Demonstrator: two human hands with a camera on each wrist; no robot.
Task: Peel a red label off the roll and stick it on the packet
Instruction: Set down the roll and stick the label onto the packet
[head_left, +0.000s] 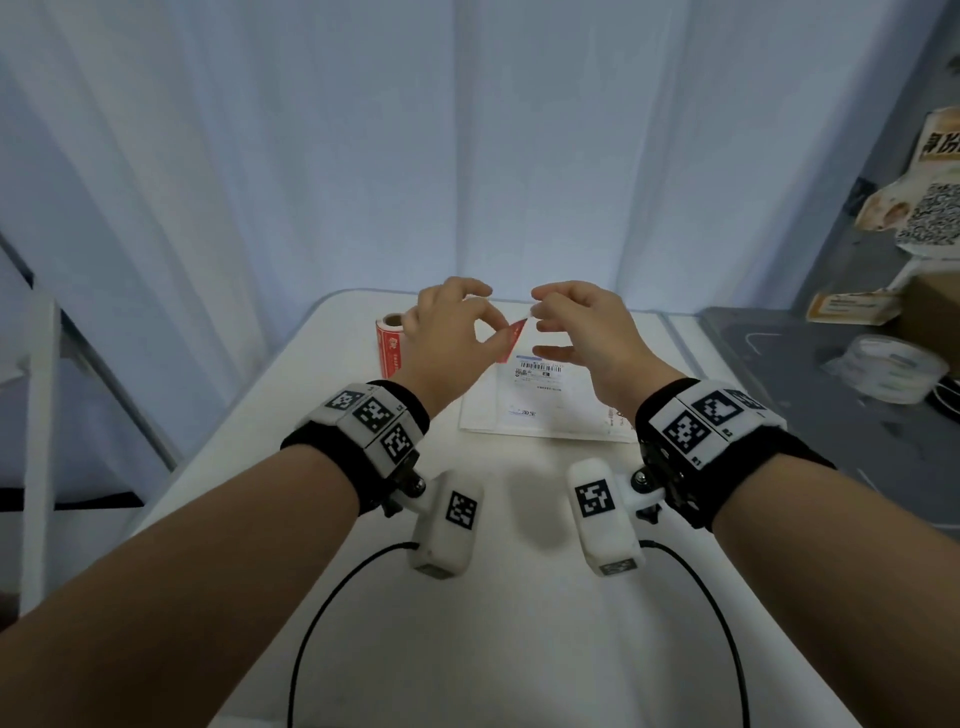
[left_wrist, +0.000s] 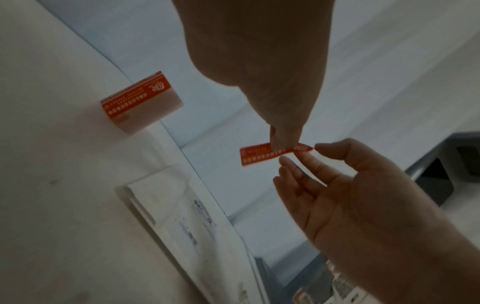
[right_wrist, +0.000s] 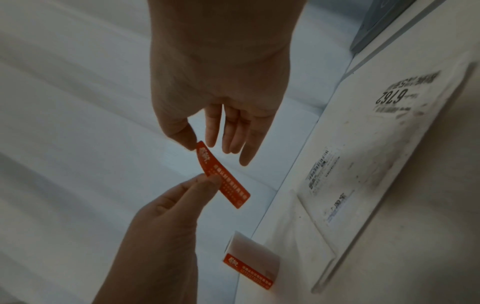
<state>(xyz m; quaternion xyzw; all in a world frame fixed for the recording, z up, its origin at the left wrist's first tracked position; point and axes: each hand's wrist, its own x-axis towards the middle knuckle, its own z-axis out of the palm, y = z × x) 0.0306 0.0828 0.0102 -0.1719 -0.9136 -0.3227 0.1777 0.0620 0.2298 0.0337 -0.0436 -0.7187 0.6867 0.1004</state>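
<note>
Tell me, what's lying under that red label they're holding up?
Below the red label, pinched between left hand and right hand, lies the white packet on the table. Its barcoded shipping slip shows; the hands cover the packet's far edge.

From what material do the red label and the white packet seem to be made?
Label: probably thin paper or film, slightly glossy; it bends between the left hand and the right hand.
Packet: likely a matte white paper or plastic mailer; it lies flat, with smudges and a printed slip. The pictures leave open which.
</note>
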